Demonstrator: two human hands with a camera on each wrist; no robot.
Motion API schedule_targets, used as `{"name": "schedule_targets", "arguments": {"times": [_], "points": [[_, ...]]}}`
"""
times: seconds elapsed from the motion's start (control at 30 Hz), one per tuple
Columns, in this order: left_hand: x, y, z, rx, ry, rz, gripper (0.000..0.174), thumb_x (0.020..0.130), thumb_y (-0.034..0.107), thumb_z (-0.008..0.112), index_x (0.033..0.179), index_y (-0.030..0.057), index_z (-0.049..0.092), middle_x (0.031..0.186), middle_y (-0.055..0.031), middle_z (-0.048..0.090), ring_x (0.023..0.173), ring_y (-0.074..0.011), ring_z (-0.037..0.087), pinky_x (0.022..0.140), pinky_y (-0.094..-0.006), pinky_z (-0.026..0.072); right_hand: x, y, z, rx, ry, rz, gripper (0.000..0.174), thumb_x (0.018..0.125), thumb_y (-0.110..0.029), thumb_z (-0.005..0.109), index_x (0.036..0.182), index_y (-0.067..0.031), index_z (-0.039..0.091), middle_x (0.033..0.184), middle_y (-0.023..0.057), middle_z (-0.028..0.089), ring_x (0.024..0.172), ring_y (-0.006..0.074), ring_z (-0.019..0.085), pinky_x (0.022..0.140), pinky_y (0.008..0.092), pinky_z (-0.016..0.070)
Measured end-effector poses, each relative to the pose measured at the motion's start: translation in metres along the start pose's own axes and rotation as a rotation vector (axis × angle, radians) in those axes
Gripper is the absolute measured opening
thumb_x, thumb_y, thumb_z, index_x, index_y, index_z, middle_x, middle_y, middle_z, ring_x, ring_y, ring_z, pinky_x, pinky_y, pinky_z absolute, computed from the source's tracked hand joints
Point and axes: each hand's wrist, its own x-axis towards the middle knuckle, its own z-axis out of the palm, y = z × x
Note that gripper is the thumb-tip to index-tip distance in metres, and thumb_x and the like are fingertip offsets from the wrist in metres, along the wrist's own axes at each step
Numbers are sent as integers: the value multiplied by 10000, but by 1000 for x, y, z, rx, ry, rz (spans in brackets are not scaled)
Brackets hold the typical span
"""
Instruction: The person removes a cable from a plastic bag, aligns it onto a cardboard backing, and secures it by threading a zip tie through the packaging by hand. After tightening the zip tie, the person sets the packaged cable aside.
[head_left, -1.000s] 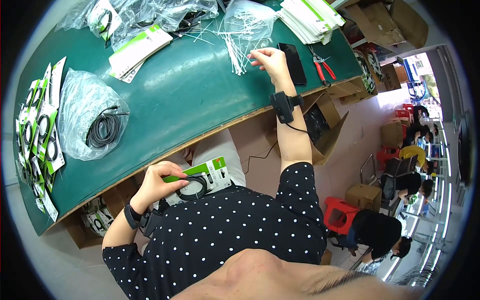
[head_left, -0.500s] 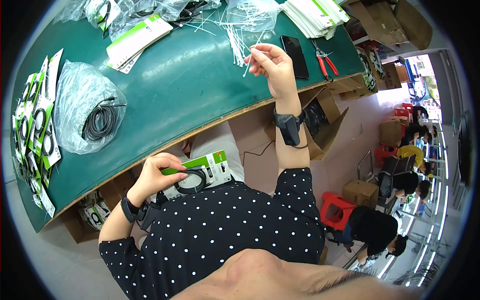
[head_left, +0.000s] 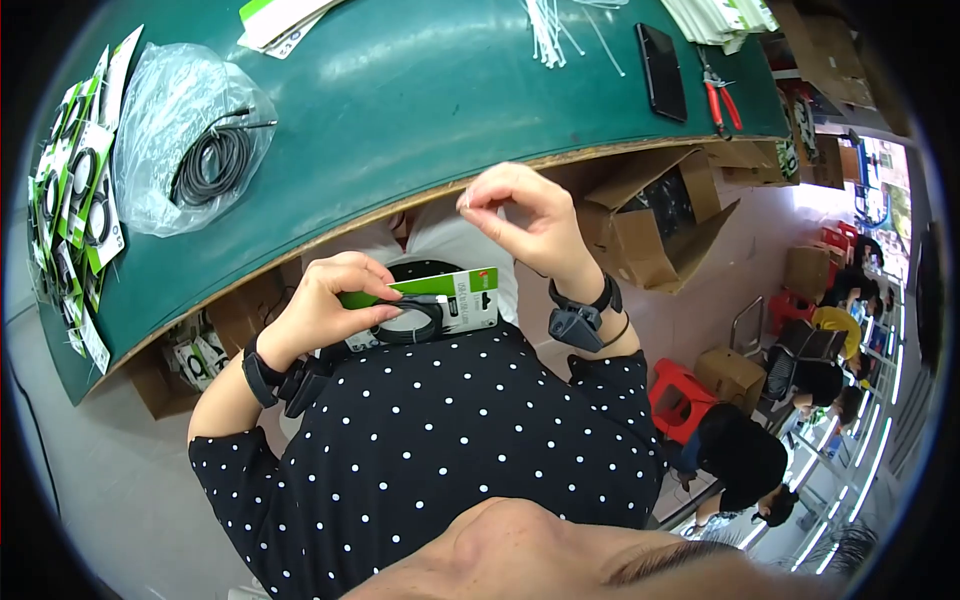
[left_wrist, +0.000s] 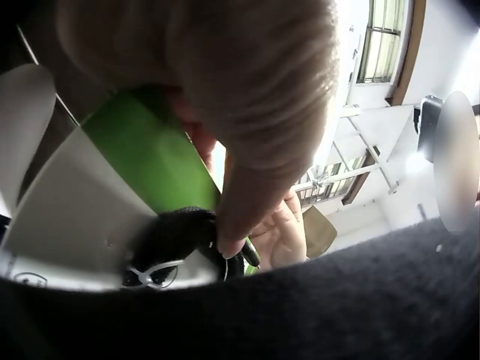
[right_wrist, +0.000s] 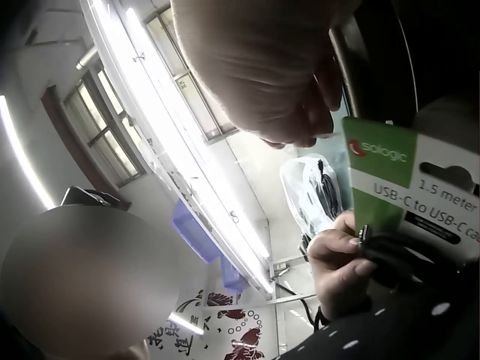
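Note:
My left hand (head_left: 335, 305) pinches a green and white card (head_left: 470, 300) together with a coiled black cable (head_left: 424, 322), close to my dotted shirt. In the right wrist view the card (right_wrist: 382, 161) reads USB-C to USB-C, 1.5 meter. A thin white strip (left_wrist: 156, 274) crosses the black coil in the left wrist view. My right hand (head_left: 530, 220), thumb and forefinger together, is raised to the right of the card, apart from it. A small bit of a white cable tie (head_left: 465, 200) shows at those fingertips; most of it is hidden.
Loose white cable ties (head_left: 545, 35), a phone (head_left: 660, 72) and red-handled cutters (head_left: 720, 100) lie on the green table (head_left: 400, 110). A plastic bag (head_left: 150, 150) with coiled cable and a pile of carded cables (head_left: 75, 200) are at left. An opened carton (head_left: 640, 240) stands below the table edge.
My right hand has come back from over the table with the cable tie, down towards the card. My left hand still holds card and cable. The head view has shifted, so the table sits higher.

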Motion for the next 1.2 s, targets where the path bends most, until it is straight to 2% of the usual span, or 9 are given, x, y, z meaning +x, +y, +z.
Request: {"name": "schedule_targets", "arguments": {"times": [0.03, 0.17, 0.33, 0.47, 0.57, 0.73, 0.87, 0.97, 1.2], "points": [[-1, 2, 0, 1, -4, -14, 187, 656, 18, 817, 816, 39, 722, 862, -71, 665, 792, -176, 627, 691, -272, 491, -4, 5, 3, -115, -52, -77, 127, 797, 78, 668, 899, 2, 656, 853, 75, 655, 756, 156, 631, 646, 270, 504], [-7, 10, 2, 22, -21, 63, 210, 651, -8, 807, 831, 36, 708, 868, -77, 664, 791, -185, 634, 680, -284, 511, -19, 14, 14, -67, -216, -68, 161, 761, 57, 687, 893, -36, 688, 830, 74, 647, 758, 167, 638, 624, 256, 513], [-13, 17, 4, 48, -33, 133, 224, 656, -30, 791, 848, 33, 695, 870, -83, 658, 771, -192, 642, 652, -280, 528, -15, 24, 12, -33, -296, -127, 157, 754, 52, 689, 881, -40, 686, 834, 73, 648, 768, 189, 641, 620, 282, 514], [-12, 18, 4, 42, -36, 147, 217, 661, -37, 784, 845, 31, 691, 870, -83, 656, 759, -188, 644, 640, -275, 531, -12, 41, 22, -118, -345, -153, 142, 742, 21, 697, 861, -56, 685, 831, 52, 648, 756, 198, 633, 624, 301, 508], [-12, 16, 3, 42, -22, 145, 210, 663, -39, 781, 838, 30, 690, 869, -83, 655, 754, -185, 644, 634, -275, 531, -15, 47, 30, -258, -383, -255, 130, 730, -16, 702, 841, -83, 687, 815, 30, 642, 743, 207, 621, 623, 317, 496], [-12, 16, 4, 56, -27, 139, 213, 662, -41, 781, 842, 32, 693, 872, -82, 651, 754, -183, 641, 632, -277, 530, -17, 47, 35, -213, -387, -284, 145, 727, -1, 709, 854, -67, 688, 816, 54, 653, 723, 209, 626, 596, 311, 483], [-10, 14, 5, 57, -12, 151, 210, 663, -31, 788, 841, 38, 703, 871, -74, 627, 730, -177, 627, 621, -267, 520, -21, 54, 39, -196, -356, -266, 138, 715, -33, 712, 832, -104, 693, 803, 16, 639, 733, 202, 617, 619, 321, 487], [-9, 14, 5, 69, -1, 155, 205, 664, -22, 794, 840, 42, 710, 869, -66, 607, 711, -173, 614, 614, -259, 511, -22, 56, 40, -124, -348, -291, 148, 728, 14, 710, 851, -66, 686, 815, 51, 659, 695, 200, 627, 593, 302, 480], [-11, 16, 6, 118, -14, 185, 210, 654, -4, 808, 832, 58, 717, 856, -61, 591, 682, -160, 604, 569, -241, 490, -23, 57, 44, -117, -298, -310, 164, 721, 27, 714, 853, -65, 684, 818, 48, 660, 700, 203, 629, 589, 305, 481]]}}
